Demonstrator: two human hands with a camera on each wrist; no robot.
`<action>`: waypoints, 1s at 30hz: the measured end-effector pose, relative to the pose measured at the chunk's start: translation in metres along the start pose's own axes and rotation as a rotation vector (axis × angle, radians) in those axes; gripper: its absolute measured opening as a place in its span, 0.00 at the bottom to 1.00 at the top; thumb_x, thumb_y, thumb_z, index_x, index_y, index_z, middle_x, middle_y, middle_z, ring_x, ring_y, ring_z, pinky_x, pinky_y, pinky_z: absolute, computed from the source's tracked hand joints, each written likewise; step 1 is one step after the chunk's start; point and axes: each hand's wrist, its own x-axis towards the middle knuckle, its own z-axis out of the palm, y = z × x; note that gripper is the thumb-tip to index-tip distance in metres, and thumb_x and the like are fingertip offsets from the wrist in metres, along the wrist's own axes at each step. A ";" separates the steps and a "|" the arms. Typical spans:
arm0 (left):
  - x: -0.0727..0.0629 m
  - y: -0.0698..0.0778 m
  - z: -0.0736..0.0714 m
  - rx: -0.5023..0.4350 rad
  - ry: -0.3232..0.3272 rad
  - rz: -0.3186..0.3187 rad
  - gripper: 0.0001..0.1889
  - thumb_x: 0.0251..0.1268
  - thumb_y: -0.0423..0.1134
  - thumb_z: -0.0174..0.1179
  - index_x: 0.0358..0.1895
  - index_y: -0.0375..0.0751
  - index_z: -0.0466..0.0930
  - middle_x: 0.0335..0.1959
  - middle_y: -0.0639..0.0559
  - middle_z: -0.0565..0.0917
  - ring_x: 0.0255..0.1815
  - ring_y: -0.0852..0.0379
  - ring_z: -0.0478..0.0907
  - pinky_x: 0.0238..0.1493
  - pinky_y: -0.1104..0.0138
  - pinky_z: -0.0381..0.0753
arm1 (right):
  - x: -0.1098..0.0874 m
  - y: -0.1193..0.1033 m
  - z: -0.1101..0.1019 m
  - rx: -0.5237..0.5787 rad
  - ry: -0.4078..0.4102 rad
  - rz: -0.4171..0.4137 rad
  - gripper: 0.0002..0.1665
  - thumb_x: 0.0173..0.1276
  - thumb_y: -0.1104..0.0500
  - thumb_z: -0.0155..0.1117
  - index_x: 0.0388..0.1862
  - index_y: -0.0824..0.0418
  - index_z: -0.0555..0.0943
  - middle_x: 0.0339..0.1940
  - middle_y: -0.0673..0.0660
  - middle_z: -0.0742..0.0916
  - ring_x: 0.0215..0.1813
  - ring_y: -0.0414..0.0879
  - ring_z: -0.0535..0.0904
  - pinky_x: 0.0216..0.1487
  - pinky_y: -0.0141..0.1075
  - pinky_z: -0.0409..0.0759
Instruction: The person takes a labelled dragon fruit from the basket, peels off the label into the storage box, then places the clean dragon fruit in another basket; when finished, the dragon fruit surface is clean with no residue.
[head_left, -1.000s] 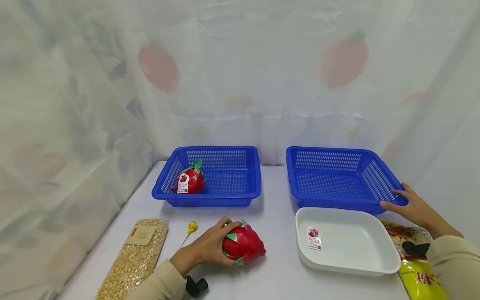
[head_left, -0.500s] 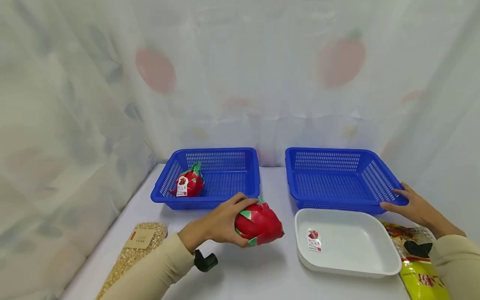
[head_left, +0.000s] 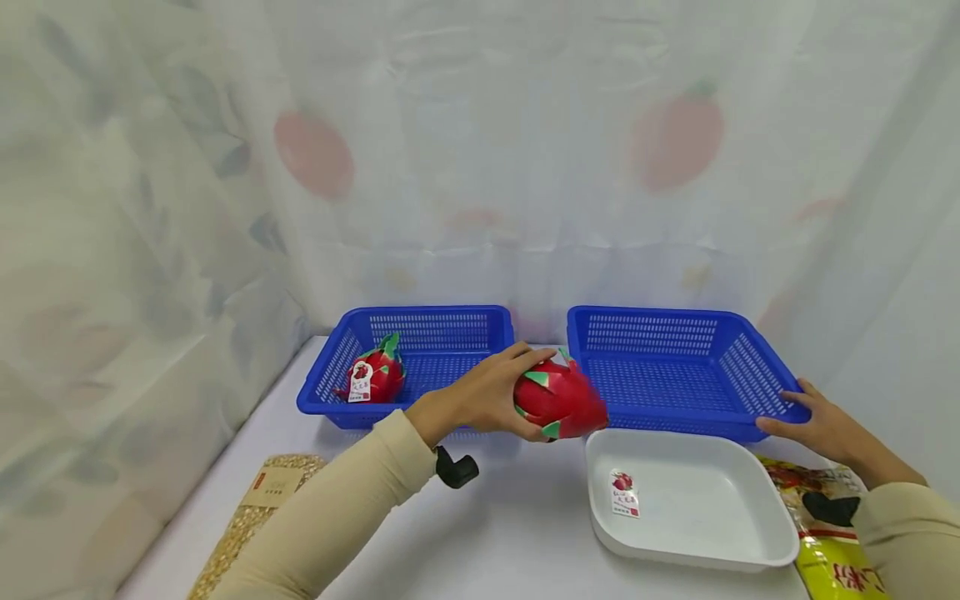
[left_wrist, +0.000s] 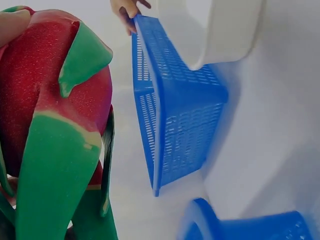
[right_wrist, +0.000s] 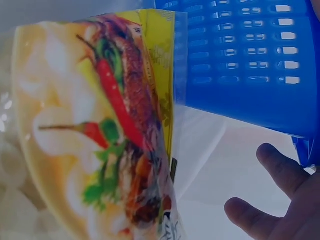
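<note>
My left hand (head_left: 497,398) grips a red dragon fruit (head_left: 564,398) with green-tipped scales, raised over the gap between two blue baskets. Up close in the left wrist view, the dragon fruit (left_wrist: 55,95) fills the left side. At the near right corner of the right blue basket (head_left: 652,312), my right hand (head_left: 828,425) rests with spread fingers. Two of its fingers (right_wrist: 280,170) stretch out beside the basket wall (right_wrist: 240,65) in the right wrist view. Another dragon fruit (head_left: 381,373) with a white label lies inside the left blue basket (head_left: 450,410).
A white tray (head_left: 697,492) with a dragon fruit sticker stands before the right basket. Beside it, partly under the right forearm, lies a yellow food packet (head_left: 836,542). A bag of grain (head_left: 258,517) lies at front left. Patterned curtains (head_left: 480,150) enclose the table.
The left hand has lifted the dragon fruit off the table and carried it right and away from me. The right hand has stayed at the basket corner.
</note>
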 end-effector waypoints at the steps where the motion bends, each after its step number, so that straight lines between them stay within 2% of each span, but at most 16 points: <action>1: 0.007 0.000 0.000 0.003 -0.007 -0.014 0.51 0.41 0.53 0.76 0.73 0.49 0.60 0.57 0.54 0.70 0.56 0.56 0.69 0.40 0.72 0.79 | 0.001 -0.001 -0.001 -0.002 -0.003 -0.001 0.58 0.68 0.38 0.57 0.66 0.87 0.48 0.68 0.84 0.39 0.60 0.88 0.45 0.48 0.77 0.55; 6: 0.051 0.002 0.002 -0.014 -0.061 -0.064 0.51 0.42 0.52 0.76 0.73 0.47 0.60 0.60 0.52 0.71 0.57 0.57 0.69 0.41 0.73 0.78 | 0.004 -0.003 -0.005 -0.007 -0.022 -0.003 0.58 0.68 0.38 0.57 0.66 0.88 0.48 0.67 0.86 0.40 0.60 0.88 0.46 0.49 0.77 0.55; 11: 0.100 0.006 0.012 -0.028 -0.135 -0.083 0.50 0.44 0.51 0.75 0.73 0.46 0.59 0.62 0.53 0.69 0.56 0.58 0.69 0.41 0.74 0.77 | 0.002 -0.001 -0.006 -0.016 -0.042 0.002 0.58 0.68 0.39 0.58 0.65 0.88 0.47 0.66 0.87 0.41 0.59 0.89 0.48 0.47 0.77 0.57; 15: 0.132 0.012 0.027 0.017 -0.164 -0.126 0.50 0.43 0.52 0.76 0.73 0.51 0.59 0.62 0.57 0.69 0.56 0.60 0.68 0.41 0.74 0.77 | 0.002 -0.001 -0.010 -0.022 -0.042 -0.009 0.58 0.68 0.39 0.58 0.65 0.88 0.47 0.66 0.87 0.42 0.58 0.89 0.49 0.47 0.77 0.58; 18: 0.154 0.020 0.045 0.038 -0.173 -0.138 0.49 0.42 0.53 0.76 0.72 0.54 0.61 0.61 0.60 0.69 0.56 0.62 0.66 0.44 0.71 0.76 | -0.001 0.003 -0.013 -0.037 -0.032 -0.018 0.57 0.69 0.40 0.58 0.64 0.89 0.48 0.65 0.88 0.43 0.57 0.89 0.50 0.46 0.77 0.58; 21: 0.170 0.027 0.065 -0.013 -0.177 -0.163 0.49 0.42 0.51 0.76 0.72 0.55 0.61 0.60 0.61 0.70 0.56 0.64 0.66 0.44 0.70 0.76 | -0.003 0.004 -0.014 -0.044 -0.024 -0.026 0.56 0.69 0.40 0.58 0.64 0.90 0.48 0.64 0.89 0.45 0.56 0.89 0.52 0.46 0.77 0.59; 25: 0.180 0.030 0.084 -0.085 -0.166 -0.248 0.47 0.44 0.48 0.77 0.71 0.55 0.62 0.59 0.62 0.71 0.55 0.63 0.67 0.40 0.70 0.78 | 0.000 0.001 -0.009 -0.024 -0.025 -0.033 0.57 0.68 0.41 0.59 0.65 0.89 0.48 0.65 0.88 0.46 0.56 0.89 0.53 0.45 0.76 0.60; 27: 0.184 0.028 0.090 -0.078 -0.150 -0.291 0.46 0.44 0.48 0.76 0.71 0.55 0.62 0.60 0.61 0.71 0.56 0.62 0.68 0.45 0.66 0.79 | 0.002 -0.002 -0.005 -0.010 -0.021 -0.037 0.57 0.68 0.41 0.59 0.66 0.88 0.47 0.65 0.88 0.46 0.56 0.89 0.53 0.45 0.76 0.61; 30: 0.189 0.026 0.102 -0.015 -0.133 -0.338 0.47 0.43 0.51 0.76 0.70 0.57 0.63 0.59 0.61 0.71 0.57 0.61 0.68 0.55 0.56 0.74 | 0.000 -0.002 0.001 0.001 -0.013 -0.035 0.57 0.68 0.41 0.59 0.67 0.87 0.46 0.66 0.87 0.45 0.57 0.88 0.52 0.46 0.76 0.60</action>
